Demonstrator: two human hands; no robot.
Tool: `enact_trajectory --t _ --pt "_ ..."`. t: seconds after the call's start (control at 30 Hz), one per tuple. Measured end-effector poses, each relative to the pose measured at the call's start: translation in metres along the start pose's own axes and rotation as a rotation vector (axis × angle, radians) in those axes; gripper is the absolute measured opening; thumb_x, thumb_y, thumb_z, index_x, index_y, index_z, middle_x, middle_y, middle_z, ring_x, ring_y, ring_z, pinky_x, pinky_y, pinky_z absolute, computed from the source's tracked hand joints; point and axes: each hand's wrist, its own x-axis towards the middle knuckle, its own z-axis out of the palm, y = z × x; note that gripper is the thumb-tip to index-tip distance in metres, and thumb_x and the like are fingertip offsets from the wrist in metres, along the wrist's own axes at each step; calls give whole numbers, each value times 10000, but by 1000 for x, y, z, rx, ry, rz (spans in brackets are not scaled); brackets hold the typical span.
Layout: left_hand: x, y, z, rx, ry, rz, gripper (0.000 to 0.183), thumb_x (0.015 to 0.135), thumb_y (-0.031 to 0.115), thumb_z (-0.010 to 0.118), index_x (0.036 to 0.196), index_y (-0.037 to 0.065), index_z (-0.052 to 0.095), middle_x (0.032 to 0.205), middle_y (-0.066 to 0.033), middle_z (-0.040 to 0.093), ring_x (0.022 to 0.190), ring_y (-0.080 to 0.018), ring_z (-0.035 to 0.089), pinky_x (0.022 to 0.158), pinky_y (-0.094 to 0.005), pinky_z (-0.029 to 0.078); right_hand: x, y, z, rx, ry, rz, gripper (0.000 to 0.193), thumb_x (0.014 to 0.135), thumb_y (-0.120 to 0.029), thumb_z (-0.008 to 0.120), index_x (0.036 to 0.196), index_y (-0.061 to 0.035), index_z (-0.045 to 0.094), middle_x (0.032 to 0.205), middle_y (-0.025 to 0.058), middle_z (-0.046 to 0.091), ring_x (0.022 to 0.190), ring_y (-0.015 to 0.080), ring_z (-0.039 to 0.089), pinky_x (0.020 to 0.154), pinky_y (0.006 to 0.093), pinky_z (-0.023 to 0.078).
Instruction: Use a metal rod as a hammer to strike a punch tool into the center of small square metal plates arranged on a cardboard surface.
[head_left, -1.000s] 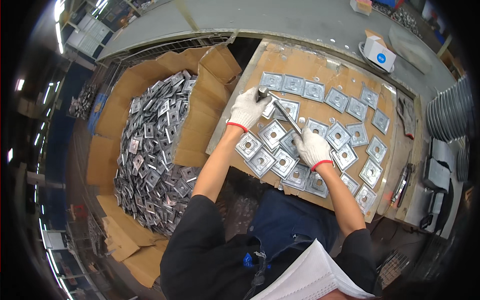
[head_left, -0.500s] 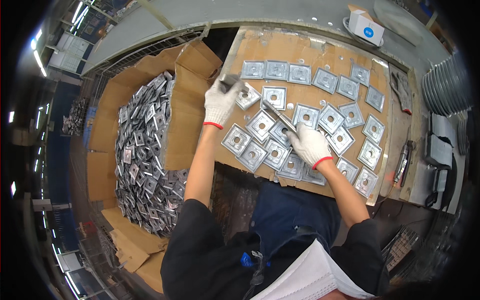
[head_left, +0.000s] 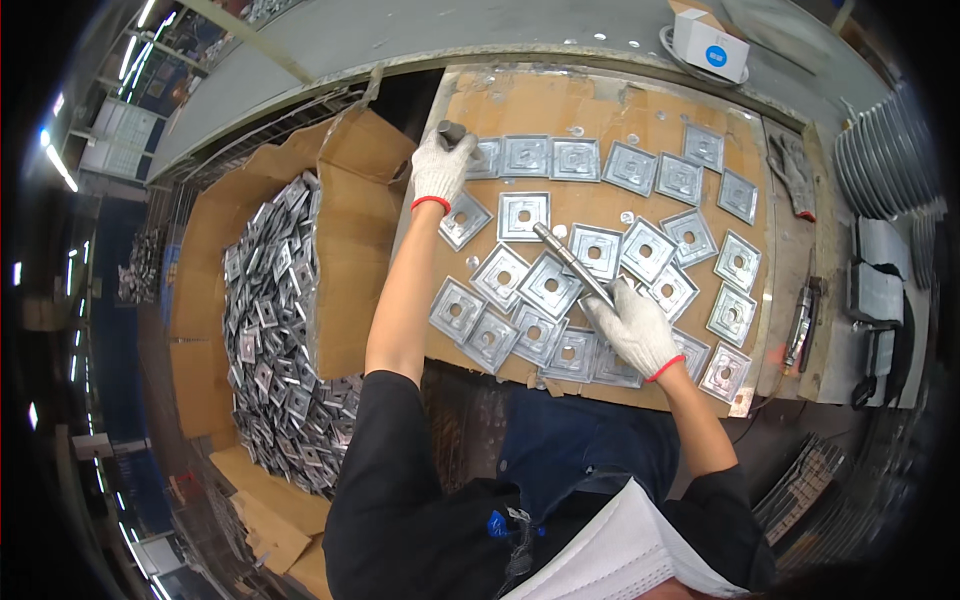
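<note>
My left hand (head_left: 440, 168), in a white knit glove with dark fingertips, reaches to the board's far left corner. Its thumb and forefinger look apart, beside the leftmost square metal plate (head_left: 484, 157) of the far row; whether they touch it I cannot tell. Near my left wrist is another plate with a round centre hole (head_left: 466, 219). My right hand (head_left: 637, 322), gloved alike, is closed around a slim metal rod (head_left: 568, 258). The rod slants far-left above several holed plates, including one (head_left: 550, 285) just left of it. My right fingers partly cover the plates under them.
A cardboard-covered board (head_left: 540, 97) carries the plates. Left of it, a large cardboard box (head_left: 362, 280) holds a heap of similar plates. At the right lie a grey glove (head_left: 790, 177) and a tool (head_left: 800, 325), near stacked round discs (head_left: 882, 165). A small white box (head_left: 708, 50) stands beyond.
My left hand has moved away from the holed plate to the far row's left end. My right hand has shifted the rod nearer and rightward over the plates. The whole view has shifted slightly.
</note>
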Motion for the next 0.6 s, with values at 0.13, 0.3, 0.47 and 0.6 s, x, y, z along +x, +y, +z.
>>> enact_trajectory --t 0.13,0.3,0.47,0.6 --pt "7 -9 14 26 -23 -14 381 917 335 739 1069 -14 721 841 -96 804 860 -241 775 865 -355 580 -4 10 -6 8 4 6 531 1055 -507 580 1194 2 640 893 289 724 915 497 722 817 547 558" --pt "3 -10 20 246 133 9 341 938 278 743 1125 -6 713 877 -110 794 810 -190 760 799 -331 587 -4 27 -3 26 45 1 526 1053 -515 583 1177 -7 640 924 299 727 929 501 720 826 556 557" --pt "9 -21 12 241 77 2 357 918 314 761 1102 10 732 872 -120 790 816 -218 763 803 -354 586 -9 27 1 43 61 -44 532 1052 -463 581 1190 47 643 864 294 710 880 460 737 810 520 557" --pt "5 -22 17 167 13 -27 459 913 381 759 1197 22 723 1028 -209 796 1015 -388 768 918 -455 582 -7 20 -2 14 14 -29 537 1053 -510 585 1139 18 631 920 296 719 924 497 717 814 552 554"
